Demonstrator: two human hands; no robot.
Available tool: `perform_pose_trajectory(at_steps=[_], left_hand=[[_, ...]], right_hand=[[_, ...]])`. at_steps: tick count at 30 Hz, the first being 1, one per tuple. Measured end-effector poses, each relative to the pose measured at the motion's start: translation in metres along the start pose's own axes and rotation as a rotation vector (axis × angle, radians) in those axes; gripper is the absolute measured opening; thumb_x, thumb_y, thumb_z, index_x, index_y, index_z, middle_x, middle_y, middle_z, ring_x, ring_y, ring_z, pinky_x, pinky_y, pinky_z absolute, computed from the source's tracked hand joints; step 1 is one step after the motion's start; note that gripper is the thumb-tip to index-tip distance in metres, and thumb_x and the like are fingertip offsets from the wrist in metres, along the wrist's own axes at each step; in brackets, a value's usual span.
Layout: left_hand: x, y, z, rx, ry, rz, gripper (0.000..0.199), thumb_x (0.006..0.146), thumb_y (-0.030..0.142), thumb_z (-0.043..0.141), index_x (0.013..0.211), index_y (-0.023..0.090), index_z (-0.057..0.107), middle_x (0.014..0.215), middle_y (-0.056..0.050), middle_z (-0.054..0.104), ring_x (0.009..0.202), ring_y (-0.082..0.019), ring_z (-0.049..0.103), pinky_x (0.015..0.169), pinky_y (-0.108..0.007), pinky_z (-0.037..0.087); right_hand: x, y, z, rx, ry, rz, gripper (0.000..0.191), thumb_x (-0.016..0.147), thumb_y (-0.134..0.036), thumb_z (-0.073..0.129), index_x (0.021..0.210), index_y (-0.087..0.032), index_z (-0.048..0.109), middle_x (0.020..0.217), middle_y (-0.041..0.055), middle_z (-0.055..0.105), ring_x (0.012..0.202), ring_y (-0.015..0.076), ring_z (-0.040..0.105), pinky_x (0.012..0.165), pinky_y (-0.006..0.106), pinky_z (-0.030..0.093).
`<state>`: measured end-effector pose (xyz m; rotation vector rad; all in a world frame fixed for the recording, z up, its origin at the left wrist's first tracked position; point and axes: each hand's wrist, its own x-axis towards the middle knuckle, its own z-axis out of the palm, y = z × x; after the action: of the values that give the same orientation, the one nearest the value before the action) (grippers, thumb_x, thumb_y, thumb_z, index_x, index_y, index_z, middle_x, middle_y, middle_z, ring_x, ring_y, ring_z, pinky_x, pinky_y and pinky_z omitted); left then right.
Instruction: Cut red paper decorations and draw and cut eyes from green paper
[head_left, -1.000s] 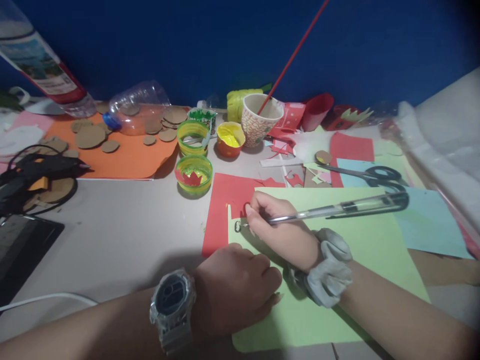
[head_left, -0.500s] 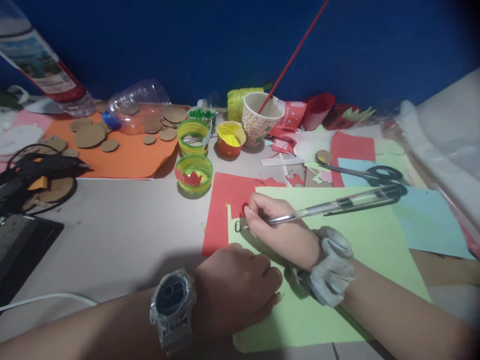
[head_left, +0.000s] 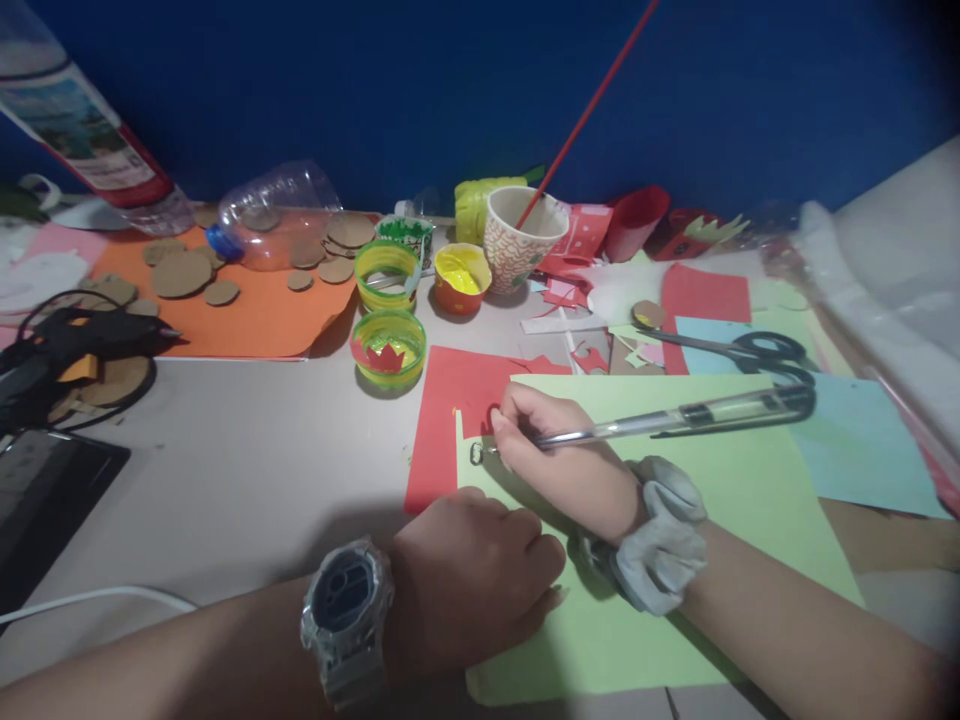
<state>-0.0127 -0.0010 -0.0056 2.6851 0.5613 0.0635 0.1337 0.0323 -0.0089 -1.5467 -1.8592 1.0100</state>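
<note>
My right hand (head_left: 555, 440) grips a clear gel pen (head_left: 660, 420), whose tip is at a small dark oval mark (head_left: 476, 453) near the left edge of a light green paper sheet (head_left: 720, 560). The pen's back end slants up to the right. My left hand (head_left: 476, 580) rests on the sheet's left part with its fingers curled in, a clear watch on its wrist. I see nothing in it, though its palm is hidden. Under the green sheet's upper left corner lies a red paper piece (head_left: 439, 430).
Behind the sheet stand a patterned cup (head_left: 517, 240) with a red stick, a yellow paint cup (head_left: 463, 275) and green-yellow rings (head_left: 390, 350). Scissors (head_left: 750, 350) lie right among paper scraps. A glue gun (head_left: 90, 335), cardboard discs (head_left: 181, 273) and bottles are left.
The pen's back end has shifted slightly down, and the right fingers have moved a little. My left hand stays in place.
</note>
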Motion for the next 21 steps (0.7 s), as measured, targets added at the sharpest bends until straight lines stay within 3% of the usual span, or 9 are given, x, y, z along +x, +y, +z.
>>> perform_pose_trajectory(at_steps=[21], left_hand=[[0.0000, -0.0011, -0.0003, -0.003, 0.023, -0.001, 0.018, 0.091, 0.031, 0.043, 0.080, 0.018, 0.049, 0.074, 0.001, 0.057, 0.060, -0.017, 0.053, 0.054, -0.031, 0.037]], right_hand=[[0.0000, -0.0010, -0.0004, -0.020, -0.015, -0.016, 0.023, 0.083, -0.016, 0.044, 0.063, -0.021, 0.034, 0.056, -0.0067, 0.037, 0.052, 0.0088, 0.036, 0.050, 0.022, 0.032]])
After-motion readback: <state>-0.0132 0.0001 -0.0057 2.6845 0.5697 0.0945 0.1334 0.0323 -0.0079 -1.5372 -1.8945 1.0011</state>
